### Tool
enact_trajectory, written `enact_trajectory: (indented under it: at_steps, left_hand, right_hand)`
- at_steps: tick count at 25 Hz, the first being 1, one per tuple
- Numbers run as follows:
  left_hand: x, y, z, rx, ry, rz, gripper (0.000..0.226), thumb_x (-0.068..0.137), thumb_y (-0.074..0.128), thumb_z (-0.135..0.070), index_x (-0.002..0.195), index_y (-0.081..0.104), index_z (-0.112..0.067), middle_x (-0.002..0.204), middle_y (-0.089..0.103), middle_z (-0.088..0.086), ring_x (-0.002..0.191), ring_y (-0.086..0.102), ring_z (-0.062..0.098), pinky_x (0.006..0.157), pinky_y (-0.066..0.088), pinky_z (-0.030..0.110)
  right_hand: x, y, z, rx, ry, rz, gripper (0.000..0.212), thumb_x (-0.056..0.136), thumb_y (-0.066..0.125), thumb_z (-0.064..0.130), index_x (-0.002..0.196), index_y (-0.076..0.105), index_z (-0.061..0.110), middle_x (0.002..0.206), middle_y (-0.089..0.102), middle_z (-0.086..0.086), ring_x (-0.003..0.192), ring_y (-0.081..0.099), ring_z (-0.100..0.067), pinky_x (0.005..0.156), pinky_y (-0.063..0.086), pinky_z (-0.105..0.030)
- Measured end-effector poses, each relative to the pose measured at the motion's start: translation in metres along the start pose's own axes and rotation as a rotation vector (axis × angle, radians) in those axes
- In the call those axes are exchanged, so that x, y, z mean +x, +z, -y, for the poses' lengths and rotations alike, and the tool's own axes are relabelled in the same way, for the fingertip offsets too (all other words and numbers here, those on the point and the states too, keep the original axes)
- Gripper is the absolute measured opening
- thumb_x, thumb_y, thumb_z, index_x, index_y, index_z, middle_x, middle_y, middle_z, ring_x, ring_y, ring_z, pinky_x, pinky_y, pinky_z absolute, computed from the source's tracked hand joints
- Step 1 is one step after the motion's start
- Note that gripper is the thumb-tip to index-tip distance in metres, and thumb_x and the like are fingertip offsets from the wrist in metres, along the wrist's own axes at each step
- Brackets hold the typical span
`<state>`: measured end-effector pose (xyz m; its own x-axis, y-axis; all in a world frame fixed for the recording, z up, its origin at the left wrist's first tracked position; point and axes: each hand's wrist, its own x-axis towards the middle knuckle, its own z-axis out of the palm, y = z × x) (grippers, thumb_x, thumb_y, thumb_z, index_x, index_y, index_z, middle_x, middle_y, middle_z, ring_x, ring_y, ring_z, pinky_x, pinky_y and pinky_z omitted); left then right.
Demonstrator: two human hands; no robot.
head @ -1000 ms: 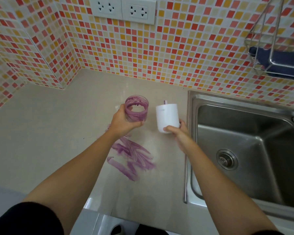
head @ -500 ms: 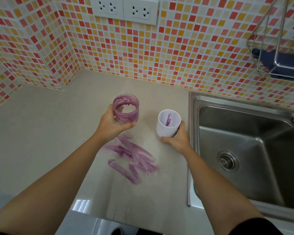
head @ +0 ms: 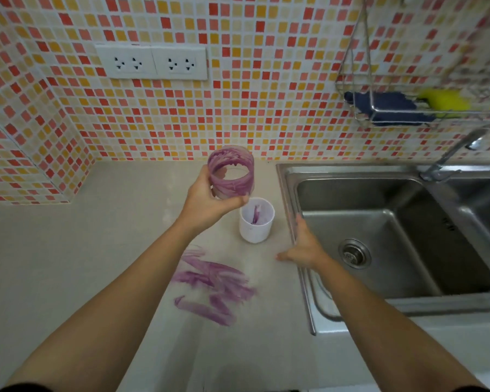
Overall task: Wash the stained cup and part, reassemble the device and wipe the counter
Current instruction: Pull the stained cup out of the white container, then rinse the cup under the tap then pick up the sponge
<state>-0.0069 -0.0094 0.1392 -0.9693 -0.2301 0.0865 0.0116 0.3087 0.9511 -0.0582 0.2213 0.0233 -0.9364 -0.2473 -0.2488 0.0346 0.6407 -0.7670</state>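
The left hand [head: 207, 202] grips the purple-smeared clear cup [head: 231, 172], its palm hiding the cup's base. Just below its fingers the white part [head: 255, 222] stands on the worktop [head: 82, 250]. The right hand [head: 304, 246], blurred, is spread and empty beside the sink [head: 290, 193] rim.

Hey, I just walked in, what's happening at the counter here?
A person is cleaning up a purple mess. Their left hand holds a clear cup smeared purple above the counter. The right hand is open and empty near the sink edge. A white part, stained inside, stands on the counter, and purple smears are not yet wiped.
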Motion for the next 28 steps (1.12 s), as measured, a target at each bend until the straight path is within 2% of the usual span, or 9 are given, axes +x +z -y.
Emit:
enact_trajectory:
  at_steps: [4,7,9,12,16,21,24,26,28]
  left_hand:
    - [0.005,0.070,-0.051,-0.020,0.120,0.166,0.082,0.063,0.086,-0.022,0.130,0.040,-0.028,0.123,0.054,-0.009,0.111,0.053,0.006,0.088,0.045,0.013]
    - [0.013,0.133,-0.062,0.002,0.160,0.259,0.083,0.060,0.088,-0.027,0.129,0.042,-0.030,0.123,0.056,-0.009,0.112,0.055,0.006,0.096,0.049,0.025]
    - [0.019,0.178,-0.060,0.048,0.161,0.301,0.085,0.059,0.087,-0.032,0.130,0.042,-0.030,0.125,0.056,-0.008,0.114,0.055,0.007,0.099,0.048,0.031]
    - [0.026,0.259,-0.056,0.122,0.097,0.318,0.083,0.059,0.088,-0.031,0.128,0.042,-0.030,0.120,0.056,-0.014,0.111,0.054,0.003,0.100,0.045,0.029]
    - [0.036,0.345,-0.044,0.236,-0.017,0.323,0.083,0.056,0.087,-0.038,0.126,0.045,-0.023,0.122,0.054,-0.008,0.111,0.054,0.007,0.099,0.047,0.032]
    - [0.039,0.404,-0.031,0.508,-0.026,0.227,0.087,0.057,0.089,-0.023,0.129,0.042,-0.011,0.125,0.035,0.008,0.109,0.039,0.015,0.097,0.038,0.024]
    - [0.045,0.432,-0.024,0.615,-0.041,0.213,0.085,0.060,0.086,-0.016,0.131,0.040,-0.008,0.128,0.030,0.013,0.109,0.035,0.016,0.095,0.032,0.017]
    - [0.054,0.443,-0.020,0.699,0.019,0.222,0.080,0.062,0.081,-0.011,0.132,0.041,-0.007,0.129,0.030,0.016,0.116,0.041,0.028,0.102,0.039,0.029]
    - [0.063,0.452,-0.020,0.867,0.091,0.263,0.076,0.067,0.073,-0.006,0.135,0.040,-0.008,0.131,0.030,0.018,0.120,0.039,0.035,0.100,0.044,0.042]
  right_hand:
    - [-0.021,-0.078,-0.036,-0.017,0.072,-0.153,0.117,0.068,0.080,0.040,0.149,0.001,0.011,0.156,0.013,-0.011,0.142,0.016,-0.026,0.114,0.020,-0.035]
    - [-0.019,-0.137,-0.072,-0.034,0.133,-0.278,0.105,0.078,0.070,0.045,0.148,0.002,0.007,0.156,0.014,-0.013,0.143,0.015,-0.028,0.113,0.017,-0.033]
    - [-0.010,-0.171,-0.102,-0.051,0.158,-0.330,0.097,0.082,0.065,0.045,0.148,0.008,0.003,0.153,0.020,-0.018,0.141,0.019,-0.031,0.113,0.018,-0.034]
    - [0.009,-0.224,-0.164,-0.116,0.160,-0.341,0.086,0.084,0.060,0.048,0.143,0.022,-0.001,0.146,0.033,-0.024,0.135,0.031,-0.035,0.111,0.024,-0.037]
    - [0.029,-0.292,-0.236,-0.260,0.126,-0.290,0.076,0.092,0.054,0.037,0.142,0.020,-0.008,0.147,0.028,-0.027,0.138,0.025,-0.037,0.112,0.018,-0.038]
    - [0.043,-0.337,-0.308,-0.605,0.106,-0.187,0.073,0.095,0.041,0.041,0.146,0.011,-0.002,0.155,0.009,-0.021,0.143,0.009,-0.033,0.117,0.013,-0.042]
    - [0.045,-0.344,-0.342,-0.702,0.068,-0.211,0.068,0.094,0.046,0.026,0.147,0.012,0.001,0.155,0.011,-0.019,0.143,0.012,-0.033,0.115,0.017,-0.047]
    - [0.046,-0.344,-0.350,-0.740,0.048,-0.230,0.067,0.088,0.049,0.006,0.146,0.015,0.001,0.155,0.014,-0.017,0.143,0.015,-0.031,0.114,0.022,-0.048]
    - [0.047,-0.342,-0.353,-0.760,0.049,-0.233,0.070,0.082,0.044,-0.004,0.146,0.013,0.000,0.155,0.012,-0.016,0.144,0.013,-0.030,0.114,0.020,-0.046]
